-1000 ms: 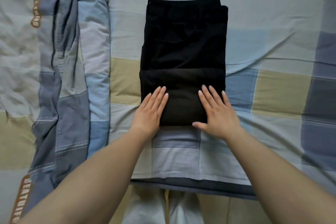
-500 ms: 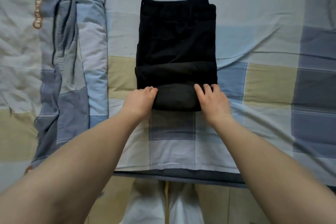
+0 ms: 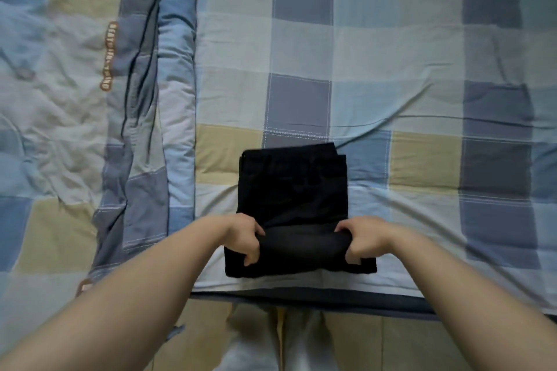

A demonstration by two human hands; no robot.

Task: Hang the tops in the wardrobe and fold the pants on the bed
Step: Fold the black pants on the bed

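Pants (image 3: 292, 187), black, folded into a compact rectangle, lie on the bed (image 3: 391, 48) at lower centre of the frame, close to the bed's near edge. Head view only, looking down.

Near end of the pants is rolled/doubled up into a thick fold, w/ a flat layer sticking out beneath it toward the bed edge. Far end lies flat on the checked sheet, waistband side at the top; a corner of an under layer peeks out at upper right of the bundle.

Left hand (image 3: 244, 239) grips the left end of that thick fold: fingers curled under, thumb on top. Right hand (image 3: 363, 239) does the same at the right end, fingers wrapped round the fabric. Both grips closed on the pants, forearms bare, reaching in from the bottom corners.

Sheet is a check of pale blue, slate, grey-blue & tan squares, w/ a long crease running from mid-frame toward the right.

Duvet (image 3: 75, 99), same colours, bunched along the left side of the frame, rolled edge just left of the pants, not touching them. It carries a brown label strip (image 3: 109, 56) w/ pale lettering, upper left; too blurred to read. A second brown patch shows lower left by the left forearm, also unreadable.

Below the bed edge: tan floor (image 3: 376, 340) & the person's pale trouser legs (image 3: 256, 346), bottom centre.
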